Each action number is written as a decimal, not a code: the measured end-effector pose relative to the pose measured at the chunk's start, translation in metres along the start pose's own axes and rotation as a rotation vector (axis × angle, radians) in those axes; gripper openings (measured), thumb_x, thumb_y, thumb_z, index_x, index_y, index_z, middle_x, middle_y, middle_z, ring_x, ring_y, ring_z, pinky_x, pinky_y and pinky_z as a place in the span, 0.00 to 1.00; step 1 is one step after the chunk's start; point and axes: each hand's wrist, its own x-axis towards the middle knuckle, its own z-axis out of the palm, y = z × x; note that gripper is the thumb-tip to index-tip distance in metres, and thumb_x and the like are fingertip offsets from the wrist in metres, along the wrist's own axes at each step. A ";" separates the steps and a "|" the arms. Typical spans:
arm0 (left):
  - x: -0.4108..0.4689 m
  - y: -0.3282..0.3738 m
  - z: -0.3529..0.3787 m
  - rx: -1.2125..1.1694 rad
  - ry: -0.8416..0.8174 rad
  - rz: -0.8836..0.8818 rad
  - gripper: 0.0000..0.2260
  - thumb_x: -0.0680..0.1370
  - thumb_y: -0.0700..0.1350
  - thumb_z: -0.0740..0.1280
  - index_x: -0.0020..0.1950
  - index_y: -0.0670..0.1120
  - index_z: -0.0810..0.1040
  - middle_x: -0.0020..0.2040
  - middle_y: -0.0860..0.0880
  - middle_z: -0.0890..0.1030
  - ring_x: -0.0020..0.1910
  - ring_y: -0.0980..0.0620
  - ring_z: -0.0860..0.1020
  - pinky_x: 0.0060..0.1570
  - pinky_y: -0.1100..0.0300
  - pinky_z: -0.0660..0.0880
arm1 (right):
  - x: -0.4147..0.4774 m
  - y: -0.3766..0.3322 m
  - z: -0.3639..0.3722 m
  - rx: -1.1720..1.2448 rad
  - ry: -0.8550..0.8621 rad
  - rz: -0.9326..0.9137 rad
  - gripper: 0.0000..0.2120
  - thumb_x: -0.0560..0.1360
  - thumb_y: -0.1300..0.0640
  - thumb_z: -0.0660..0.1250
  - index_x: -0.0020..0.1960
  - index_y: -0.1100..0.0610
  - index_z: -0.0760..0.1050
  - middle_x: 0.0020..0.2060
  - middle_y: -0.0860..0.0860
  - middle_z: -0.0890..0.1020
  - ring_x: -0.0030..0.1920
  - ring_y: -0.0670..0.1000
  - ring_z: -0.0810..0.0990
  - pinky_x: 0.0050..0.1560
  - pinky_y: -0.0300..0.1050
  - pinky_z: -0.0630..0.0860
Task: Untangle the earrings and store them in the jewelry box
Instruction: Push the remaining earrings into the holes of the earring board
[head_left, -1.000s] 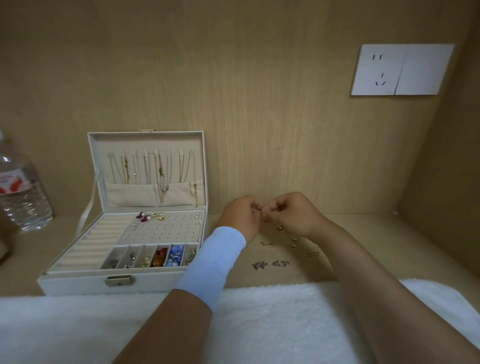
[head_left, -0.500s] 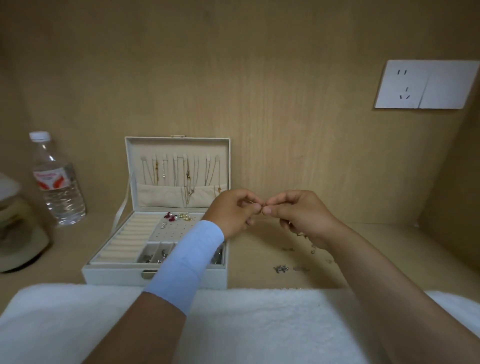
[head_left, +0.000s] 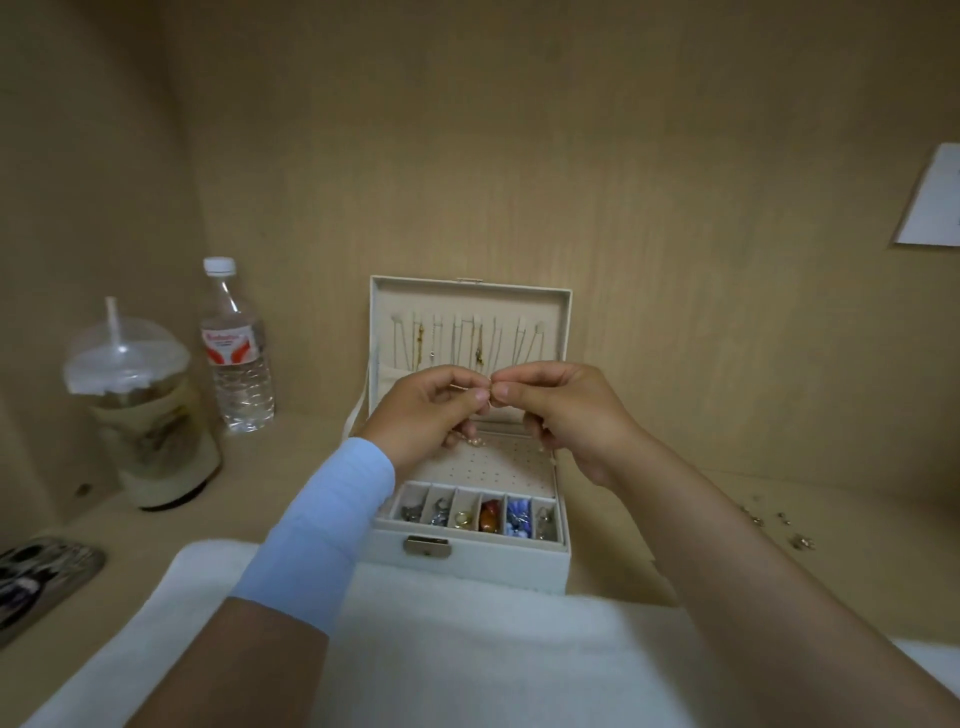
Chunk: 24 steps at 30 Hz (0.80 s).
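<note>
A white jewelry box (head_left: 519, 564) stands open on the wooden shelf, chains hanging in its lid and small compartments of jewelry along its front. Above the box's perforated earring pad, my left hand (head_left: 426, 410) and my right hand (head_left: 566, 410) meet fingertip to fingertip. Both pinch a tiny thin earring (head_left: 490, 391) between thumb and forefinger; most of it is hidden by the fingers. A light-blue band wraps my left wrist. Several loose earrings (head_left: 779, 525) lie on the shelf at the far right.
A water bottle (head_left: 236, 353) and a lidded plastic cup with a straw (head_left: 145, 410) stand to the left of the box. A phone (head_left: 41, 582) lies at the left edge. A white towel (head_left: 467, 649) covers the front. A wall socket plate (head_left: 930, 197) sits at the right.
The view has swung left, so the box now sits centred under my hands. Both hands moved from over the loose earrings to above the box, still pinching the earring.
</note>
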 end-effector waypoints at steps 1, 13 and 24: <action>0.000 -0.001 -0.006 0.002 0.015 -0.008 0.04 0.79 0.40 0.67 0.51 0.46 0.82 0.40 0.50 0.83 0.33 0.55 0.77 0.32 0.64 0.73 | 0.004 0.000 0.007 -0.008 -0.004 -0.012 0.07 0.72 0.60 0.76 0.50 0.57 0.85 0.38 0.51 0.86 0.27 0.45 0.71 0.24 0.36 0.67; 0.006 -0.026 -0.046 0.130 0.133 0.076 0.04 0.77 0.42 0.71 0.50 0.49 0.82 0.39 0.51 0.82 0.32 0.58 0.78 0.36 0.65 0.72 | 0.023 0.011 0.053 0.086 -0.031 0.015 0.08 0.74 0.61 0.73 0.53 0.59 0.84 0.27 0.43 0.80 0.26 0.44 0.69 0.27 0.36 0.67; 0.005 -0.030 -0.044 0.089 0.124 0.176 0.02 0.76 0.37 0.71 0.48 0.41 0.82 0.32 0.56 0.79 0.30 0.57 0.75 0.34 0.69 0.72 | 0.024 0.009 0.049 0.085 -0.104 0.087 0.07 0.75 0.59 0.73 0.53 0.55 0.85 0.37 0.48 0.85 0.27 0.47 0.70 0.25 0.37 0.64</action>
